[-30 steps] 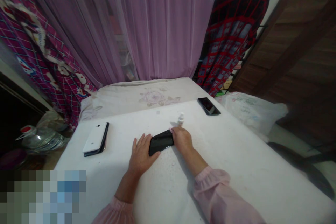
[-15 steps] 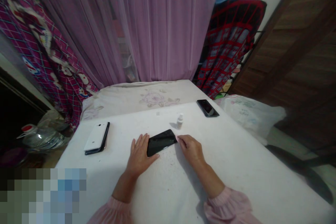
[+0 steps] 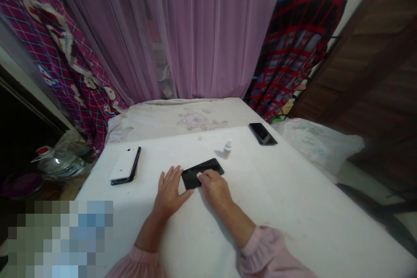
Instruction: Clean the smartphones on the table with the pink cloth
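A black phone (image 3: 208, 166) lies flat on the white table cover, its screen dark. My left hand (image 3: 169, 193) is spread at its left end, thumb along the near edge and fingers at the far corner. Over the middle of the phone, my right hand (image 3: 215, 189) is closed in a pinch, with a small whitish bit at the fingertips too small to make out. A small white bottle (image 3: 227, 149) stands upright just beyond the phone.
Stacked phones, a white one (image 3: 125, 165) on top, lie at the left. Another dark phone (image 3: 263, 134) lies near the right edge. A tiny pale square (image 3: 200, 138) sits farther back. Purple curtains (image 3: 208, 30) hang behind the table.
My right hand has moved left, from the phone's right end to over its middle. My left hand stays at the left end. The whole view has shifted slightly.
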### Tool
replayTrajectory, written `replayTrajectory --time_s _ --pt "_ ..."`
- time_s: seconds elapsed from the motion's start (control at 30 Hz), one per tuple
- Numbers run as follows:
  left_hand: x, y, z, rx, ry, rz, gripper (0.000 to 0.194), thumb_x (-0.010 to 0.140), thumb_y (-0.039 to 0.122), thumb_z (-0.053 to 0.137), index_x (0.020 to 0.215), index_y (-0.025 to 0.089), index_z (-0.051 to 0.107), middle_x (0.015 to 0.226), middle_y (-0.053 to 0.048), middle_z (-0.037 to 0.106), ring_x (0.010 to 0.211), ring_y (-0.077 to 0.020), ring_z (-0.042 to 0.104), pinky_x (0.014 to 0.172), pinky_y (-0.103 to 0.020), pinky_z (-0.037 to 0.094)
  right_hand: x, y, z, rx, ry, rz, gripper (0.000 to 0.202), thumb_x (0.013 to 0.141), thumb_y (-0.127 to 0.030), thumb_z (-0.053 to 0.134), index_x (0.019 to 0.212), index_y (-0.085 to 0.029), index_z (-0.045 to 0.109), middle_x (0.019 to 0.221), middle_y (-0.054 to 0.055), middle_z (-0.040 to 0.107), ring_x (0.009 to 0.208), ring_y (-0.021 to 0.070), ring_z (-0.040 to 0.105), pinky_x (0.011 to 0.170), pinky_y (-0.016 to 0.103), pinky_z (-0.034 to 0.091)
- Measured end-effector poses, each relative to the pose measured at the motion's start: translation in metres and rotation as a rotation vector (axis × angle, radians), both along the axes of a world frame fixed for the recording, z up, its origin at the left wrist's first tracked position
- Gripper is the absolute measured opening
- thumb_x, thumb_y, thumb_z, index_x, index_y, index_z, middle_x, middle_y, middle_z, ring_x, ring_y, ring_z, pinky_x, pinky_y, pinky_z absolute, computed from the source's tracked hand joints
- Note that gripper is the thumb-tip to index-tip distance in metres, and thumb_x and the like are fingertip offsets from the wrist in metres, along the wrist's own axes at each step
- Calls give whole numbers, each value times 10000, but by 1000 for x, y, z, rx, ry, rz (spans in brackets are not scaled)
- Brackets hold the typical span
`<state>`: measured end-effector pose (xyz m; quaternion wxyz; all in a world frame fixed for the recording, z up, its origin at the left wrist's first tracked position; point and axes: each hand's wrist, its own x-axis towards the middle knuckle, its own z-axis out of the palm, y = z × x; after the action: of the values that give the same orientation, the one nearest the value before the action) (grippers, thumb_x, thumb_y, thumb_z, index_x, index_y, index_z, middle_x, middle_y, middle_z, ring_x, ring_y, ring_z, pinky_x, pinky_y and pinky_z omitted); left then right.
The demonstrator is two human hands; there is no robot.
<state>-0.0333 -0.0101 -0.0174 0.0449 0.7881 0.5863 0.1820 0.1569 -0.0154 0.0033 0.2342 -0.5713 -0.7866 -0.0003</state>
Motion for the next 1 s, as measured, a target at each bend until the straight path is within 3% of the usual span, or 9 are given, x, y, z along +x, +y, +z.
replayTrajectory --time_s 0.1,0.2,0.4,0.5,0.57,0.7,0.8,0.87,1.0 --pt "1 -1 2 -1 0 -7 612 793 399 645 1351 204 486 1453 -128 471 1378 -325 375 1145 -560 221 -22 -5 -1 15 -9 97 201 936 -208 531 956 -220 730 897 56 690 807 158 609 700 233 463" --pt "1 -2 4 -18 1 -8 616 793 414 651 1343 185 492 1459 -138 461 1383 -325 365 1147 -561 215 -19 -4 0 3 -12 119 189 930 -213 547 969 -233 730 909 45 692 817 154 610 700 228 459" --pt "0 -2 3 -36 -12 -11 650 809 497 634 1351 173 479 1470 -138 447 1399 -322 335 1156 -566 181 42 16 4 -57 13 -153 232 942 -248 506 951 -235 738 901 37 685 767 138 606 651 215 423" --pt "0 -1 2 -42 -12 -17 649 819 507 620 1360 182 471 1474 -131 444 1398 -322 338 1156 -568 181 45 23 6 -46 10 -229 267 951 -261 485 913 -213 744 869 52 679 736 143 599 630 226 415" --pt "0 -1 1 -33 -12 -17 642 818 499 623 1364 198 470 1475 -123 445 1397 -322 340 1154 -567 187 28 21 6 -24 8 -179 269 955 -248 481 906 -216 743 860 50 680 744 149 600 642 232 421" --pt "-1 0 -1 -13 -10 -26 628 815 476 629 1365 214 476 1465 -123 459 1389 -323 354 1147 -565 208 -13 10 3 9 25 75 236 940 -197 502 930 -237 735 873 40 687 787 142 600 682 226 438" --pt "-2 1 -2 -4 -15 -35 629 816 486 624 1368 224 474 1467 -119 457 1388 -322 357 1144 -564 209 -13 8 4 -22 18 138 218 936 -209 522 939 -251 736 893 30 695 813 136 606 703 222 447" --pt "-2 0 -2 -4 -22 -34 637 818 491 622 1372 219 468 1471 -122 451 1393 -324 346 1146 -568 199 4 14 7 -47 5 69 215 935 -223 528 950 -258 739 901 25 699 826 141 610 706 224 450" --pt "-2 0 -1 -32 -26 -31 647 815 500 624 1370 206 466 1479 -123 440 1401 -325 330 1152 -569 183 37 35 16 -91 -45 -209 241 945 -255 516 922 -235 755 893 45 693 820 170 609 677 243 443"
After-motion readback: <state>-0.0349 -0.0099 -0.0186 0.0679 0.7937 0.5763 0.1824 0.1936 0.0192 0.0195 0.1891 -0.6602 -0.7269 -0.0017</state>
